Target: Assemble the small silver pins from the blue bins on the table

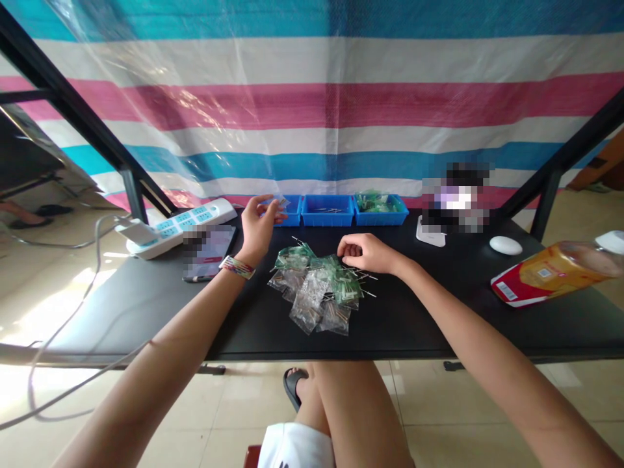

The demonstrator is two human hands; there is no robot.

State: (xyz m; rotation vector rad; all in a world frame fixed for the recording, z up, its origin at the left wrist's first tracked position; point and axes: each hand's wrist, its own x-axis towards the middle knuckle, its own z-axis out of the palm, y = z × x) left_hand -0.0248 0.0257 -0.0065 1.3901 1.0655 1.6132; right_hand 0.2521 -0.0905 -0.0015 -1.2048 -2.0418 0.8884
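My left hand (258, 227) is over the left blue bin (295, 209), its fingers pinching what looks like a small clear plastic bag (281, 201). My right hand (369, 253) is curled at the upper right edge of a pile; what its fingers hold, if anything, is hidden. In that pile lie green plastic bags (347, 286) with thin metal pins, and clear bags (307, 304) with small metal pieces. The middle blue bin (327, 219) contains a few loose pins. Green bags fill the right blue bin (381, 219).
On the left are a phone (214, 250) and a white power strip (195, 221) with a plugged-in charger and cable. To the right stand a blurred-out item, a white oval object (506, 245) and a large drink bottle (550, 273). Striped sheeting (292, 104) hangs behind the black table (414, 325).
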